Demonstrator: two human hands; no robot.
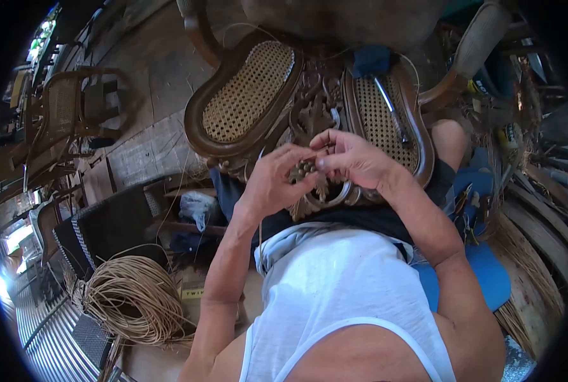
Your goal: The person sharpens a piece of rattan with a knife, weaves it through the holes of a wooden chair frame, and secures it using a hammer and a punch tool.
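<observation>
My left hand [276, 177] and my right hand [360, 160] meet over the middle of a carved dark wood frame [239, 151] across my lap. Both hands have thumb and fingers drawn together in a pinch, fingertips close to touching; what lies between them is too small to make out. A pale thin strand [260, 234] runs down beside my left wrist. Under the hands is a carved leaf-and-berry ornament [322, 186]. Woven cane fills the left oval panel [249, 92] and the right panel [376, 111]. A metal-shafted tool [391, 108] lies on the right panel.
Something blue [371, 61] sits at the tool's far end. A coil of cane [134, 299] lies at lower left, near a dark woven seat [115, 219]. Another chair [61, 105] stands at far left. Hand tools [468, 213] rest on a blue surface at right, beside wood pieces [539, 216].
</observation>
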